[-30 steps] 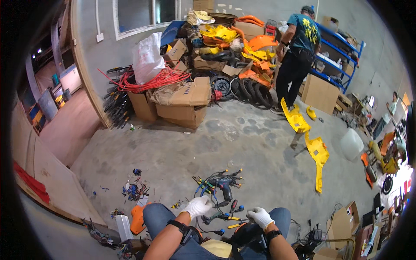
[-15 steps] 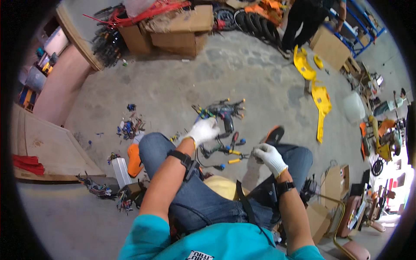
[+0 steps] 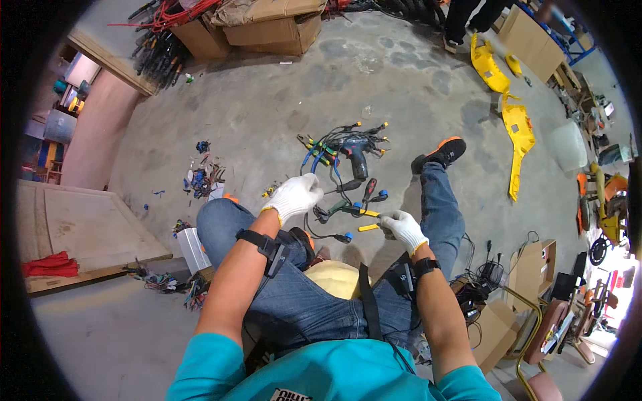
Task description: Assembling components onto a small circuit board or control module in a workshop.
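My left hand, in a white knit glove, is closed with its fingers curled. What it may hold is hidden. Just to its right lies a thin shaft with a dark handle, like a screwdriver. My right hand, also gloved, has its fingers drawn together. Its fingertips meet or overlap the far end of a pair of yellow-handled pliers; whether it grips them cannot be made out. A cordless drill lies beyond both hands among cables and green-handled pliers. A blue-ended cable connector lies nearer me.
Small wiring scraps are scattered at the left, beyond a wooden panel. Yellow plastic panels lie at the right. Cardboard boxes and another person's legs are at the back. My right shoe rests on the concrete floor.
My right leg has stretched out forward. My right hand has moved left toward the yellow-handled pliers. The left hand stays closed near the drill, and the whole view has shifted slightly.
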Motion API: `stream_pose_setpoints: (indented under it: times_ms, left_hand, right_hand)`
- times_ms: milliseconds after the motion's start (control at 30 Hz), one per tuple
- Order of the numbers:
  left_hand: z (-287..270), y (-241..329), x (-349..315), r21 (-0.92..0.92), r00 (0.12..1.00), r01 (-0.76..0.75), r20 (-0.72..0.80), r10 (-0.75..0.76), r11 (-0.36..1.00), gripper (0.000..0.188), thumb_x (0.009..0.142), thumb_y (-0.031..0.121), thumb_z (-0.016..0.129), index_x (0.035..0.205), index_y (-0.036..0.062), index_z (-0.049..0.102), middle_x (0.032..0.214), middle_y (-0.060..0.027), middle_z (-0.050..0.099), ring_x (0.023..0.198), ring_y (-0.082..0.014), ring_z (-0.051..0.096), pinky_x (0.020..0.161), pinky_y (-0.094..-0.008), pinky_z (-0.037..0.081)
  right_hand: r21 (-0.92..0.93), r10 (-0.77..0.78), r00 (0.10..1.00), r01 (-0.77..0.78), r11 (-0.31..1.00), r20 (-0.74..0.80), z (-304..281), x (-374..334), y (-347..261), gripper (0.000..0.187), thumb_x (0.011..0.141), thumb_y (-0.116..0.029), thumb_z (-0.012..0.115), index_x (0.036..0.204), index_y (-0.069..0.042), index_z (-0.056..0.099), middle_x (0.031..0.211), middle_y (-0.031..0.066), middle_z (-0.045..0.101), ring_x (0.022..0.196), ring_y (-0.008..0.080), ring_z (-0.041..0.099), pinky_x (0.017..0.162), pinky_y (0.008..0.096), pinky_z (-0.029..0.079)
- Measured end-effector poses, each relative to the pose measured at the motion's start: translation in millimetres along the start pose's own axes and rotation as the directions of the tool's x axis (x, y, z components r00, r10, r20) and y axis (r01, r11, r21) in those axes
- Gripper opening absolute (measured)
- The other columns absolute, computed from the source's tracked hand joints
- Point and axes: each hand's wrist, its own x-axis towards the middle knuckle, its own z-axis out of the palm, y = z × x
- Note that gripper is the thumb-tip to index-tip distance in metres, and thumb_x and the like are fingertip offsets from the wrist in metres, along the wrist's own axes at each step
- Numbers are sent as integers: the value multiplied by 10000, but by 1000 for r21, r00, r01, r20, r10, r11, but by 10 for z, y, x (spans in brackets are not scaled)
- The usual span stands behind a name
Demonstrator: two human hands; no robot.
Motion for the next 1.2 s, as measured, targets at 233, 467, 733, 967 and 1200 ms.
stream_pose_setpoints:
  times_ms: [233, 467, 733, 967, 1200]
  left_hand:
    - [-18, 17, -2, 6, 998, 57, 37, -57, 998, 458, 912, 423, 579, 1205, 85, 678, 1156, -226, 716, 1111, -420, 665, 951, -465, 513]
    - [60, -114, -55, 37, 999, 38, -36, -37, 999, 458, 908, 402, 577, 1201, 64, 677, 1180, -237, 709, 1136, -421, 658, 969, -465, 511]
    - [21, -151, -91, 33, 995, 60, -88, -57, 998, 492, 916, 432, 588, 1229, 61, 671, 1194, -228, 708, 1148, -401, 661, 975, -450, 509]
    - [19, -101, -39, 13, 992, 80, -102, -78, 997, 475, 899, 417, 587, 1194, 56, 680, 1182, -235, 709, 1144, -412, 659, 972, -456, 509]
    - [-88, 178, 103, -20, 996, 66, -56, -67, 998, 431, 908, 398, 595, 1155, 53, 672, 928, -134, 719, 837, -263, 693, 815, -389, 541]
  right_hand:
    - [73, 20, 998, -16, 997, -57, -61, 83, 106, 210, 950, -189, 660, 944, 22, 662, 717, 39, 609, 576, 133, 549, 545, 294, 455]
    - [57, 3, 1000, -1, 998, -31, 53, 94, 123, 218, 946, -202, 657, 967, 15, 667, 731, 58, 636, 591, 140, 580, 559, 300, 475]
    - [22, -33, 999, 34, 999, -34, 36, 110, 115, 208, 916, -194, 655, 938, 10, 682, 721, 80, 650, 607, 152, 611, 581, 302, 510]
    - [-163, -77, 995, 66, 984, -61, -3, -125, -85, 222, 926, -211, 641, 963, 2, 693, 713, 50, 638, 596, 141, 593, 597, 310, 499]
    - [-85, -144, 989, 145, 986, 8, 59, -68, -154, 291, 909, -254, 663, 1037, 2, 714, 787, 63, 693, 694, 133, 656, 667, 297, 530]
